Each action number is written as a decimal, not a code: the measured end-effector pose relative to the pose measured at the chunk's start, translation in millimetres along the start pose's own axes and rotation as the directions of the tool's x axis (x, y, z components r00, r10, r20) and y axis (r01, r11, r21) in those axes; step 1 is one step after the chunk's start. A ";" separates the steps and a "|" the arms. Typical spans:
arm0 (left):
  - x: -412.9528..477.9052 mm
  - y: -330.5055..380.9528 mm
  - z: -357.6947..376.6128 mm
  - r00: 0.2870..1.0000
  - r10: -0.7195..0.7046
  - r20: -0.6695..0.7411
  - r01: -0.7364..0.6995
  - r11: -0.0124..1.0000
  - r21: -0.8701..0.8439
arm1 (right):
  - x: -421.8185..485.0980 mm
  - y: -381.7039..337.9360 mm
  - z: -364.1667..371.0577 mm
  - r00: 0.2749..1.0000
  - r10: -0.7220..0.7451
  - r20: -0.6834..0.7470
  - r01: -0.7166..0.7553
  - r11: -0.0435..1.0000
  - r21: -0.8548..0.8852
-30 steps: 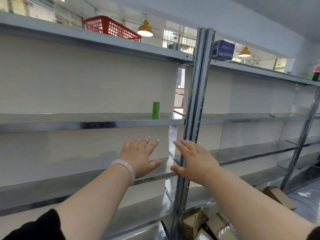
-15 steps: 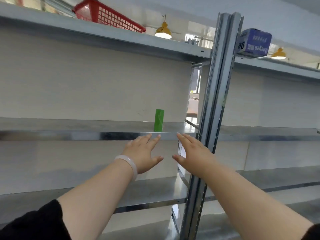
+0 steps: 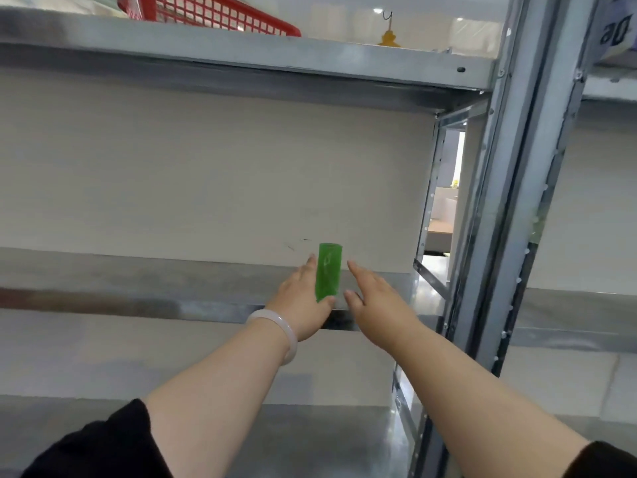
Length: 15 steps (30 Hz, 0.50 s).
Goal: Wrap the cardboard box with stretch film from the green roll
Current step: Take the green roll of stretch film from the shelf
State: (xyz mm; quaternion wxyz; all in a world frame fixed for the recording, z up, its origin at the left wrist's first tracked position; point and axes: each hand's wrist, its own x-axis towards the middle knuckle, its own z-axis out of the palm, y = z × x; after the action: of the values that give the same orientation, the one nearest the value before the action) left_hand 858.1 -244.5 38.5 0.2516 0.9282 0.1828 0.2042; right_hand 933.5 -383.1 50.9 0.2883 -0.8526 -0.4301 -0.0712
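Note:
The green roll (image 3: pixel 328 270) of stretch film stands upright on the middle metal shelf (image 3: pixel 138 291), near its right end. My left hand (image 3: pixel 300 301), with a pale bracelet on the wrist, reaches up beside the roll's left side; its thumb overlaps the roll's bottom edge. My right hand (image 3: pixel 372 301) is stretched out just right of the roll, fingers apart, with a small gap to it. Neither hand is closed around the roll. No cardboard box is in view.
A steel upright post (image 3: pixel 510 201) rises just right of my right arm. The upper shelf (image 3: pixel 241 53) carries a red plastic basket (image 3: pixel 213 12). A blue box (image 3: pixel 617 32) sits at the top right. A lower shelf (image 3: pixel 310 439) runs beneath my arms.
Both hands have risen from below the shelf edge to either side of the green roll. The view has closed in on the shelf, and the boxes on the floor have dropped out of sight.

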 end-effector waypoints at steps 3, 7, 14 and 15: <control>13.5 -1.4 6.5 0.999 -0.047 0.001 0.047 0.997 -0.063 | 29.4 7.3 7.3 0.999 0.045 0.029 -0.048 0.990 0.134; 21.1 -2.6 12.7 0.999 -0.041 -0.007 0.039 0.981 -0.192 | 49.8 11.1 18.1 0.993 0.102 0.057 -0.115 0.928 0.354; 0.0 -16.1 -0.2 0.971 -0.107 -0.214 0.003 0.899 -0.438 | 31.9 -14.1 35.3 0.993 -0.017 -0.118 0.077 0.848 0.524; -7.4 -22.0 -4.6 0.955 -0.132 -0.264 -0.006 0.885 -0.466 | 29.1 -21.2 41.2 0.991 -0.014 -0.132 0.086 0.820 0.565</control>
State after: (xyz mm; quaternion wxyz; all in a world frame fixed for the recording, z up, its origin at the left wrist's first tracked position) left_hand 844.4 -228.3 28.1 0.4423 0.7953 0.1939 0.3665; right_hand 930.0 -330.4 36.9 0.5534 -0.7100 -0.4355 0.0011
